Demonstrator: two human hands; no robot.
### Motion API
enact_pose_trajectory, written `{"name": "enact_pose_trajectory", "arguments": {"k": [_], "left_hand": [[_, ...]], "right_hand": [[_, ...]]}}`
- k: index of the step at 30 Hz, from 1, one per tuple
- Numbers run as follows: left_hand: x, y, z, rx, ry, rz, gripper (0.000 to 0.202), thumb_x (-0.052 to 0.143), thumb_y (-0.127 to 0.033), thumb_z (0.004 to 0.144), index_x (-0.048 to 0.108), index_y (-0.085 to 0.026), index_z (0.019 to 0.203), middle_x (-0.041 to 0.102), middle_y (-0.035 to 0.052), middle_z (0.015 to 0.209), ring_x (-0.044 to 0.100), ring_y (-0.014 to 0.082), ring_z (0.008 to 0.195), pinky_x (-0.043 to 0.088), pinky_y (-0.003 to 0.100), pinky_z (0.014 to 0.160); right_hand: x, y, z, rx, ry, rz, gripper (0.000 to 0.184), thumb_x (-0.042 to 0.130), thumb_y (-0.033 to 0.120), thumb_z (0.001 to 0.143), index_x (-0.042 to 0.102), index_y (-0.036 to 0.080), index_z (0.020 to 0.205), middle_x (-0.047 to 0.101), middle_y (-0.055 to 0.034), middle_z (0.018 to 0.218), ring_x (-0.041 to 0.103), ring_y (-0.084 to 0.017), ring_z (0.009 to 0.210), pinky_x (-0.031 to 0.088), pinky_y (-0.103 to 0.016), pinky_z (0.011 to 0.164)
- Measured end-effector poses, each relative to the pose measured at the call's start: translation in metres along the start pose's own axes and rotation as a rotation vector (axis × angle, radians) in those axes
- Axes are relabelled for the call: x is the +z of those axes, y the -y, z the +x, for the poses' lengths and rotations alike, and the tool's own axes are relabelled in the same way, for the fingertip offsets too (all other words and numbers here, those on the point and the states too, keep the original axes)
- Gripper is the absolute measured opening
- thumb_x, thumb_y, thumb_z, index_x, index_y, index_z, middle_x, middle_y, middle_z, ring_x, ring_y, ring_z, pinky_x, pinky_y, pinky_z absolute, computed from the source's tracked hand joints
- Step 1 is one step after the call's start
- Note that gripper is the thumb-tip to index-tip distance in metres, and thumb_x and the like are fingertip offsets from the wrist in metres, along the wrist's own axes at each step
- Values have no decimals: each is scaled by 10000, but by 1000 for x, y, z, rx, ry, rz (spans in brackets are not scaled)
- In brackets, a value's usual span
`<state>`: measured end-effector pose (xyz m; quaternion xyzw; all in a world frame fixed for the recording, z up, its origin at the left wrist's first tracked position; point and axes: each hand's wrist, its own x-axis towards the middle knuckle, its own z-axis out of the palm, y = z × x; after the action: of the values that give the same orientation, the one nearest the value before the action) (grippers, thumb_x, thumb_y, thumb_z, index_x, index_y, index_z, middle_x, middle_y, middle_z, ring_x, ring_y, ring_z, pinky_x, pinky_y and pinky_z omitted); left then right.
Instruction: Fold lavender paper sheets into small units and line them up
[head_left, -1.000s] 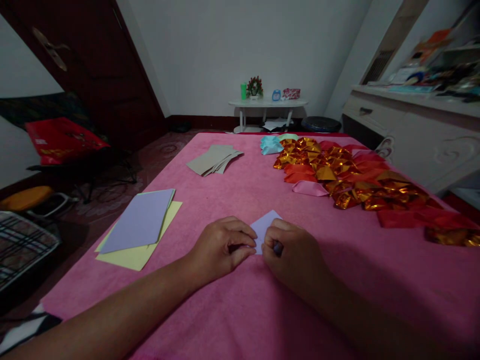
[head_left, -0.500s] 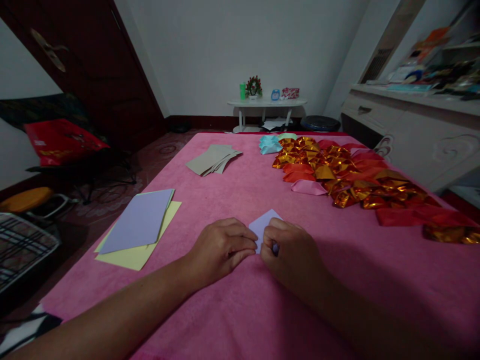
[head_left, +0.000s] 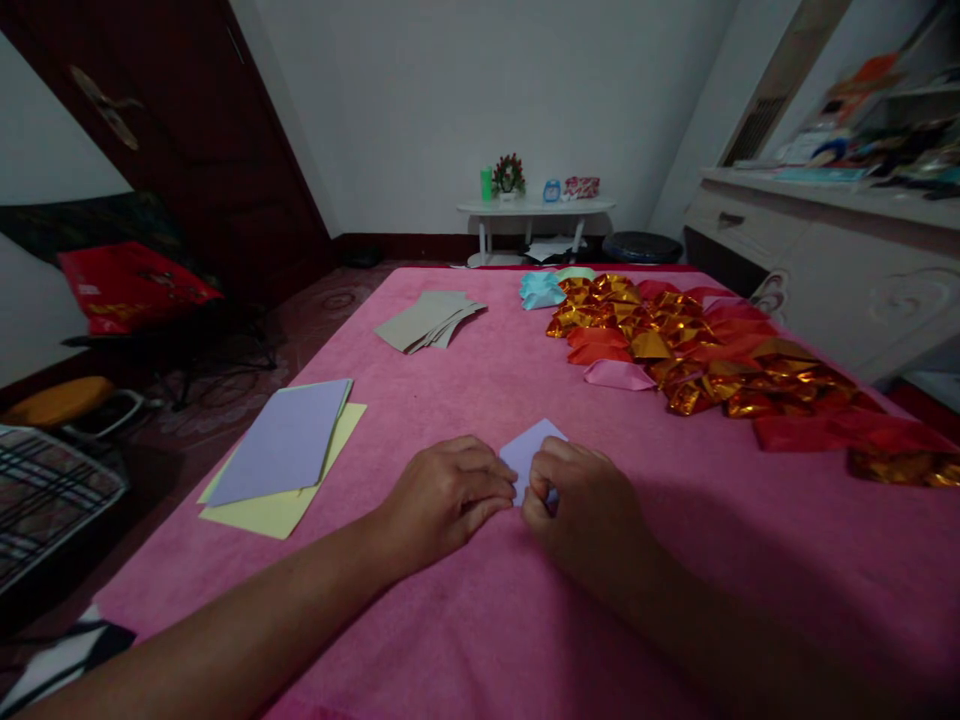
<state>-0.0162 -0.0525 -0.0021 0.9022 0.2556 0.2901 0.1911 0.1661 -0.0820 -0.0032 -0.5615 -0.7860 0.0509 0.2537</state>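
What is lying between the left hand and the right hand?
In the head view, a lavender paper lies between the left hand and right hand, on pink cloth.

Dim in here, flat grey light on the wall. Door almost black. Broad soft shadow on the pink cloth beside the right hand, which reads darker than the left hand. Gold foil pieces throw small glints. Head cam: wide-angle stretch toward edges, counter clutter smeared, purple paper slightly soft.
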Motion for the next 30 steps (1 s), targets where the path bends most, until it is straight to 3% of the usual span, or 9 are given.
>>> {"name": "enact_pose_trajectory", "arguments": {"k": [9,21,30], "left_hand": [[-3,5,4,-253,-40,-307,179,539,-106,838,711,-145,866,706,70,881,650,142,821,524,276,780],[-1,5,0,-167,-21,-220,137,606,-98,785,730,-157,797,699,64,860,626,152,834,508,293,783],[2,-1,3,-203,-36,-168,84,640,-171,787,723,-162,773,694,52,829,618,145,799,491,274,757]], "right_hand": [[0,-1,-1,-2,16,-36,131,474,94,662,421,192,593,503,-5,656,429,-145,641,275,-295,628],[1,0,-1,-1,3,-11,152,464,68,653,410,189,579,493,-7,635,423,-140,628,271,-294,615],[1,0,-2,17,8,-19,138,468,93,675,423,186,583,486,0,643,414,-136,628,272,-288,620]]}}
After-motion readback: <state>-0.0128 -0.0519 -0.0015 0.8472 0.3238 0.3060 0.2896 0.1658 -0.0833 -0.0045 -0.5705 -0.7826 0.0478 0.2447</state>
